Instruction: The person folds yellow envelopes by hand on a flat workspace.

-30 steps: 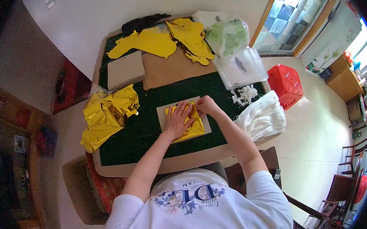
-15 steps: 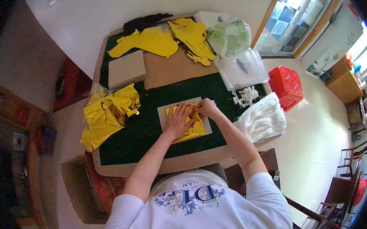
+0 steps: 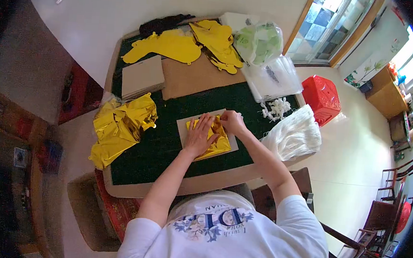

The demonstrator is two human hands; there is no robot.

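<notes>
A gold foil balloon (image 3: pixel 220 145), flat and folded into a rough rectangle, lies on a grey-brown cardboard sheet (image 3: pixel 183 130) at the table's middle. My left hand (image 3: pixel 198 138) rests on the foil with its fingers stretched out and lying flat. At the foil's upper right corner, my right hand (image 3: pixel 234 123) is closed, with fingertips pinched at the edge of the balloon. Those fingertips are partly hidden by the hand itself. Something small and white shows just beyond the right knuckles, too small to name.
Crumpled gold foil balloons (image 3: pixel 125 128) lie left, with more flat ones (image 3: pixel 169 47) at the back. A cardboard stack (image 3: pixel 143 76) stands back left. Clear plastic bags (image 3: pixel 272 78), white string pieces (image 3: pixel 276 109) and a white string hank (image 3: pixel 294 135) lie right, near a red stool (image 3: pixel 321 99).
My right hand has shifted slightly left along the foil's upper edge. The left hand stays flat in nearly the same place.
</notes>
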